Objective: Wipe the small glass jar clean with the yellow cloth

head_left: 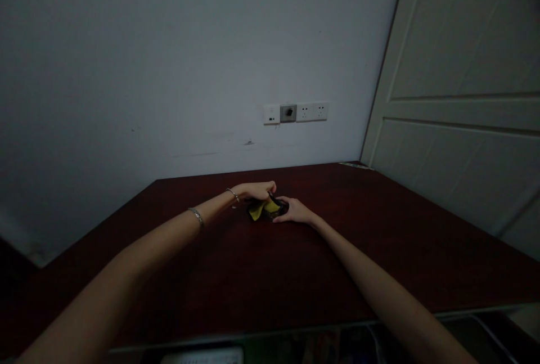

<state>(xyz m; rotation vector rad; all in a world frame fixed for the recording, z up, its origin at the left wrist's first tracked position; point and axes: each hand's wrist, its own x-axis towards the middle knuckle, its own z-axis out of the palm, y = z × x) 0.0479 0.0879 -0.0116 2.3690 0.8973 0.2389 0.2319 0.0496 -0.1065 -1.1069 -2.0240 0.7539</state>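
Observation:
Both my arms reach out over a dark red-brown table [379, 240]. My left hand [257, 190] is closed, pinching a yellow cloth [258, 210] against a small dark object [273, 213] that lies on the table. My right hand [295, 211] grips that dark object from the right side, fingers curled round it. The object is too dim and small to name. Two bracelets [196, 215] sit on my left forearm and wrist.
A pale wall stands behind the table with a row of sockets and a switch [295, 112]. A white panelled door [459, 105] runs along the right side. Below the table's near edge [270, 333] lie dim items I cannot make out.

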